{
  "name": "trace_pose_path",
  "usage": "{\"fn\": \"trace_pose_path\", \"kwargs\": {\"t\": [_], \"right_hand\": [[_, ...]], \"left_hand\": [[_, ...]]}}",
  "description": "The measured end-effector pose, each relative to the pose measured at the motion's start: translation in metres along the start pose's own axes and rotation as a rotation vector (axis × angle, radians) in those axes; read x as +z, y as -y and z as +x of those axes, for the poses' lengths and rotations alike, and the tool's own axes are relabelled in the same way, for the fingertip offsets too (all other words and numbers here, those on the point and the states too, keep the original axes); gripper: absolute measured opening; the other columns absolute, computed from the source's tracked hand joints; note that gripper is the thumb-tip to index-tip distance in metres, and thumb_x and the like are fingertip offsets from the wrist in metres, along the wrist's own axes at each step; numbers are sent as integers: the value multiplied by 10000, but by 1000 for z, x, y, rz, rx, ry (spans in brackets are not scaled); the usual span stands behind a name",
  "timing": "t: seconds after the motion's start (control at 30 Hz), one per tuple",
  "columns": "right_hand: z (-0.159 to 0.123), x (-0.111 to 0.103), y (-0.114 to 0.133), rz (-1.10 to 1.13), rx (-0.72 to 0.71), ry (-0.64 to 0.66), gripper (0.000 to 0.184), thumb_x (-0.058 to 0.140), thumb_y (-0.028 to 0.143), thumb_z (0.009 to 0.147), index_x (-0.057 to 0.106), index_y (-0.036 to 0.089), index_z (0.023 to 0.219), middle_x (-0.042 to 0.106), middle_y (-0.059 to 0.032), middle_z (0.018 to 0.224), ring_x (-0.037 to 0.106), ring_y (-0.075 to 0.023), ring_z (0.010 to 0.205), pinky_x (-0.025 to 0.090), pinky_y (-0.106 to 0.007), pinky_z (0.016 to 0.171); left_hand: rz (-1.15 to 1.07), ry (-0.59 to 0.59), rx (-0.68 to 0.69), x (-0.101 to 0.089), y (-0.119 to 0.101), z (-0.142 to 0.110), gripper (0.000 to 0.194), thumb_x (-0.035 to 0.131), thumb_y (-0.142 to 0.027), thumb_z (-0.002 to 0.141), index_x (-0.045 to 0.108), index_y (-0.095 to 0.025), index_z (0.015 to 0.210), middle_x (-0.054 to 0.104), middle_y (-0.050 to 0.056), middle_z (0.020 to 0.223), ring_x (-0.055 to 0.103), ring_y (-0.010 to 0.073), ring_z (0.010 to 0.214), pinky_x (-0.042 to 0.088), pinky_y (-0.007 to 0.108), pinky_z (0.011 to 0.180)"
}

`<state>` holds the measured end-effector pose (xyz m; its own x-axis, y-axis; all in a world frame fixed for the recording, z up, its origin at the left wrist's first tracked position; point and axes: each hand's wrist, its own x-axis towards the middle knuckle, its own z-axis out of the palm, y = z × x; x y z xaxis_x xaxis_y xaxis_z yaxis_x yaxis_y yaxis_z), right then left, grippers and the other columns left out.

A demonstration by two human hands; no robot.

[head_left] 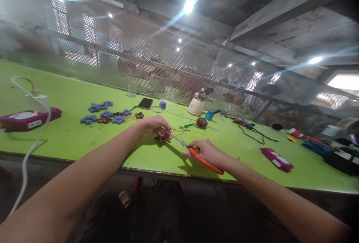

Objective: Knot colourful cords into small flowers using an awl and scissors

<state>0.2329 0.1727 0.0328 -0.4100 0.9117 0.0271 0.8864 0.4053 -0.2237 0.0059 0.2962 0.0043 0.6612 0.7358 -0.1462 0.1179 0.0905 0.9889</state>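
Green tabletop [112, 142] below, left fingers [165, 123] pinch the knotted piece [160, 139]; right fingers [197, 144] grip scissors [206, 163], best angled off those fingertips.

Red-handled scissors [206, 161] in right hand [209, 152]

I see small, very bright lights up high, with long streaks of glare. The green table [112, 142] is bright, but under it is very dark. Soft shadows lie by the hands. Far things look hazy, and the edges look stretched.
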Motion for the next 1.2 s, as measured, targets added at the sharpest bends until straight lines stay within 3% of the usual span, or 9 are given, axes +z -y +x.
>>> {"fn": "trace_pose_path", "kwargs": {"t": [0.37,0.57,0.73,0.93,1.1,1.2], "right_hand": [[2,1,0,56,16,27,435,523,567,772,662,164,858,633,-52,727,525,-171,629,368,-254,560],[2,-2,5,66,33,28,445,497,569,789,626,155,690,515,-5,566,417,-124,528,302,-239,497],[1,1,0,91,23,24,448,503,575,783,605,161,645,470,18,534,393,-110,503,269,-234,477],[2,4,-6,87,24,20,460,501,579,782,627,157,648,492,11,530,412,-113,494,267,-235,471],[-1,2,-2,35,-5,17,472,495,591,786,680,158,743,574,-15,572,454,-131,512,293,-245,497],[-7,-1,-5,-16,14,14,471,504,594,783,699,167,812,628,-42,631,514,-160,557,322,-249,515]], "left_hand": [[-40,44,-10,-1,1,1,151,722,-215,612,638,-105,672,697,92,634,686,239,722,474,343,685],[-64,57,-17,-2,0,1,176,731,-230,616,623,-100,666,690,110,613,688,261,739,465,329,641],[-83,64,-14,-3,1,1,136,712,-206,624,632,-113,684,695,106,631,683,258,745,487,371,708],[-109,66,-8,-1,2,0,94,697,-173,627,615,-127,641,660,88,568,676,264,753,483,418,776],[-109,8,16,-5,1,2,67,681,-154,648,639,-111,619,668,105,603,646,220,665,478,356,674],[-137,-38,51,-8,1,3,69,682,-164,657,657,-107,629,684,109,650,644,199,705,484,330,712]]}}
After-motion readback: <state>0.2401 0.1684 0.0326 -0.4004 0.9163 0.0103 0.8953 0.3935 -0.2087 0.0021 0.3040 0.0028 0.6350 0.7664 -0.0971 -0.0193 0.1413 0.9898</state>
